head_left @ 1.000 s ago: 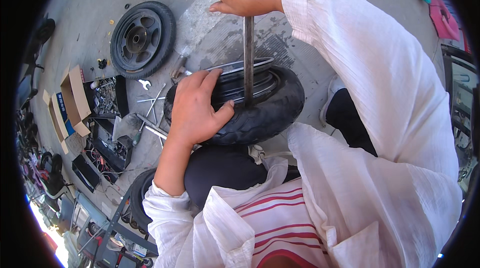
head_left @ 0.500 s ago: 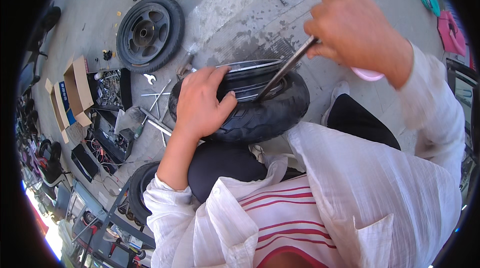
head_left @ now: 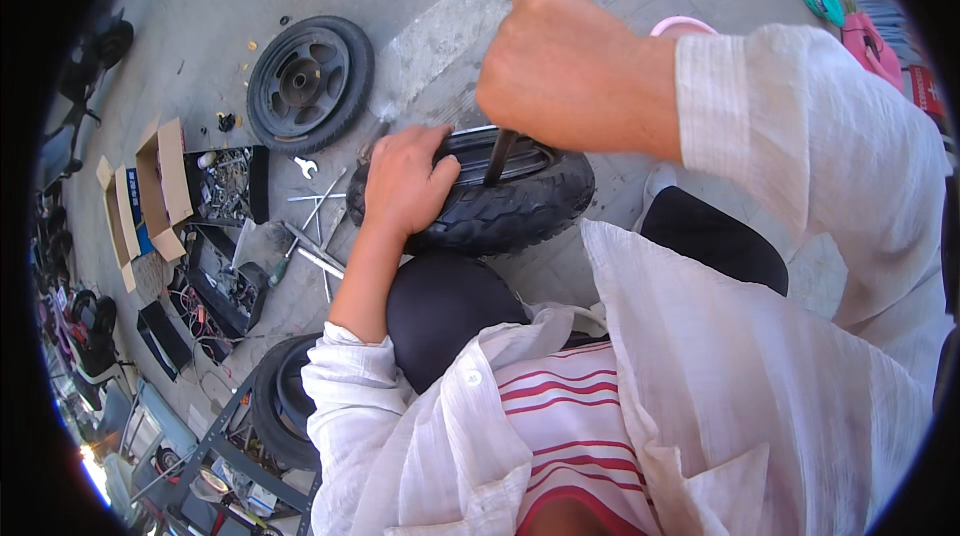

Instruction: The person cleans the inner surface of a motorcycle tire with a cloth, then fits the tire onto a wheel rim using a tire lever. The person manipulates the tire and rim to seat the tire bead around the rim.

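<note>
A small black tyre point(head_left: 520, 206) on its wheel rim lies flat on the ground in front of my knees. My left hand point(head_left: 402, 181) presses down on the tyre's left side, fingers spread over the tread and rim. My right hand point(head_left: 570, 71) is fisted around a dark metal lever point(head_left: 497, 158), whose lower end goes between the tyre bead and the rim. Most of the lever is hidden under my fist.
A second black wheel point(head_left: 308, 84) lies on the concrete at the upper left. Loose wrenches and metal bars point(head_left: 315, 226) lie left of the tyre, next to open cardboard boxes point(head_left: 150, 181) and black trays of parts point(head_left: 225, 271). Another tyre point(head_left: 278, 401) sits at the lower left.
My right hand swung the lever from upright over to the right, then back toward me, and now hangs low over the rim. My left hand stayed on the tyre.
</note>
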`<state>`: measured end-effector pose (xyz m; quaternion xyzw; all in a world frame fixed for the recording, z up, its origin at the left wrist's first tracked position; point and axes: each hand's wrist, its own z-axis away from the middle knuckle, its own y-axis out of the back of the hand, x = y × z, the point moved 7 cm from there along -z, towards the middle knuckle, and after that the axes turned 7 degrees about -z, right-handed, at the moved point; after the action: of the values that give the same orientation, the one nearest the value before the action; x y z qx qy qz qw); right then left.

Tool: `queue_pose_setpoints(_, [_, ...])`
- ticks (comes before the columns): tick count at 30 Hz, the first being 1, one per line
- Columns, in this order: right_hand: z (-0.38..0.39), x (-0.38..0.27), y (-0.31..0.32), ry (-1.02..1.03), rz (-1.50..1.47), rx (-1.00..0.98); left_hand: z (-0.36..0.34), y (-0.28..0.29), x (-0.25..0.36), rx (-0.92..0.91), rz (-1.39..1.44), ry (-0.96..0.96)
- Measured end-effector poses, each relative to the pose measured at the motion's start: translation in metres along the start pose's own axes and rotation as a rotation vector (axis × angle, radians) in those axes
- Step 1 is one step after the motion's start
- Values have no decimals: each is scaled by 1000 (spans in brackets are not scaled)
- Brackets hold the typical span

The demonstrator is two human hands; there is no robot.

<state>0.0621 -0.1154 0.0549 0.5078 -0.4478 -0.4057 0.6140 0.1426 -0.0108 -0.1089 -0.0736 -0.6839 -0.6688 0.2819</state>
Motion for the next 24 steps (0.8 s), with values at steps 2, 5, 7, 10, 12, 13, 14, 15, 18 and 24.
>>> queue_pose_setpoints(2, [-6,8,5,-19,-26,-26,-1,1,1,1,23,-19])
queue_pose_setpoints(5, [-22,25,-9,-91,-110,-57,7,2,-3,-14,30,-21])
queue_pose_setpoints(7, [-37,42,-39,-129,-63,-39,10,0,-5,-11,27,-35])
queue_pose_setpoints(10, [-52,69,-114,-162,-190,61,11,2,-6,-9,51,-37])
queue_pose_setpoints(12, [-60,80,-149,-244,-186,-25,11,2,-11,4,48,-34])
queue_pose_setpoints(13, [-61,85,-165,-288,-183,-72,11,2,-11,10,49,-37])
queue_pose_setpoints(14, [-60,92,-177,-334,-207,-64,10,0,-12,-5,51,-35])
queue_pose_setpoints(15, [-57,100,-186,-381,-229,-54,7,0,-12,-17,50,-35])
queue_pose_setpoints(18, [-42,115,-225,-462,-314,-87,-1,-1,-12,-31,69,-42])
queue_pose_setpoints(24, [-16,118,-272,-566,-497,-101,-17,3,-9,-81,92,-25])
